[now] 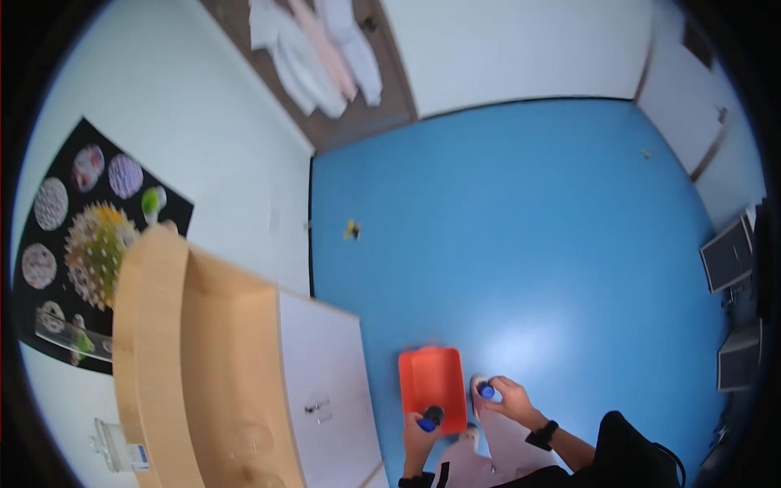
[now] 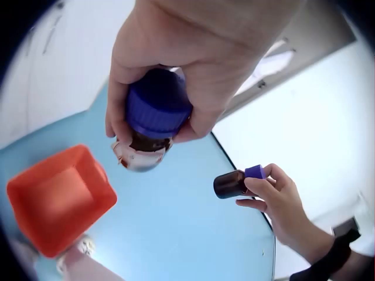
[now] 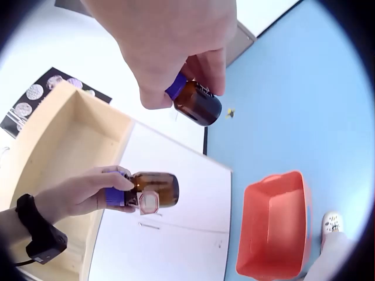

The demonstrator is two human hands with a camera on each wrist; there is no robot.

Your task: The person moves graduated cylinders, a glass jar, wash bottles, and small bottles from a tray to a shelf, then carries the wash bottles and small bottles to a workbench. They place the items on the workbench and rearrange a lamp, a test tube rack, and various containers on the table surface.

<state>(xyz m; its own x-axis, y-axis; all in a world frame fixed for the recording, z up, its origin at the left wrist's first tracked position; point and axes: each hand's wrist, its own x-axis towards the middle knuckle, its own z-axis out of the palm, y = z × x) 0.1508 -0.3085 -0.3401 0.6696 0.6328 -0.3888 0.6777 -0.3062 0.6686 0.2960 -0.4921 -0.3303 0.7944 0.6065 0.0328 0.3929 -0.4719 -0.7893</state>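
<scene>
My left hand (image 1: 418, 446) grips a larger brown glass bottle (image 3: 164, 186) around its blue cap (image 2: 157, 105) and neck. A white label with a red border shows on that bottle's side. In my right hand (image 1: 514, 400) is a smaller brown glass bottle (image 3: 199, 104), pinched at its blue cap (image 2: 254, 171), its base pointing away from the palm. Both bottles have their caps on. Below the hands, an orange-red plastic bin (image 1: 431, 362) stands on the floor, and the larger bottle overlaps it in the head view. No contents show on the visible part of the bin's bottom.
A wooden shelf unit (image 1: 232, 358) with white cabinet doors (image 1: 325, 366) stands left of the bin. My shoes (image 3: 332, 222) are close to the bin's right side. Blue floor (image 1: 504, 228) stretches ahead to a wall and a door with hanging white coats (image 1: 301, 65).
</scene>
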